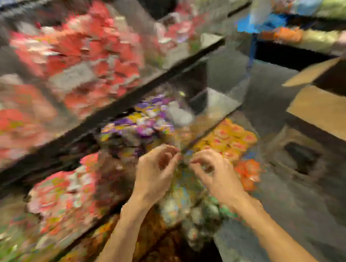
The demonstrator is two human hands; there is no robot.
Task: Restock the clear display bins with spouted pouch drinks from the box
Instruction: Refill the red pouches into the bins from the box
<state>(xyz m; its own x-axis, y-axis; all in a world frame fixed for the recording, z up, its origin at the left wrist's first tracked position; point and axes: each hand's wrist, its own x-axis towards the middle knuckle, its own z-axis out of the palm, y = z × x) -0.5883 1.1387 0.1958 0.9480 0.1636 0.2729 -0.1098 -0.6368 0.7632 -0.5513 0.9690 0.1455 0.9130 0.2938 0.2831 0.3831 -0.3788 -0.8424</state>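
The whole frame is heavily blurred by motion. My left hand point(158, 171) and my right hand point(214, 172) are close together at the centre, fingers curled towards each other over a pile of pale green and white pouches point(182, 202). Whether either hand holds a pouch cannot be told. Just beyond my fingertips is a clear bin point(212, 96) with purple and yellow pouches point(143, 122). Orange pouches point(228, 140) lie in the bin to the right. An open cardboard box point(325, 110) stands at the right.
Clear bins of red pouches point(83, 51) fill the upper shelf on the left, with pink and red pouches point(65, 192) lower left. Dark shelf rails run diagonally between them. Shelves with coloured goods point(322, 4) sit at the upper right. Grey floor point(291, 194) is at the lower right.
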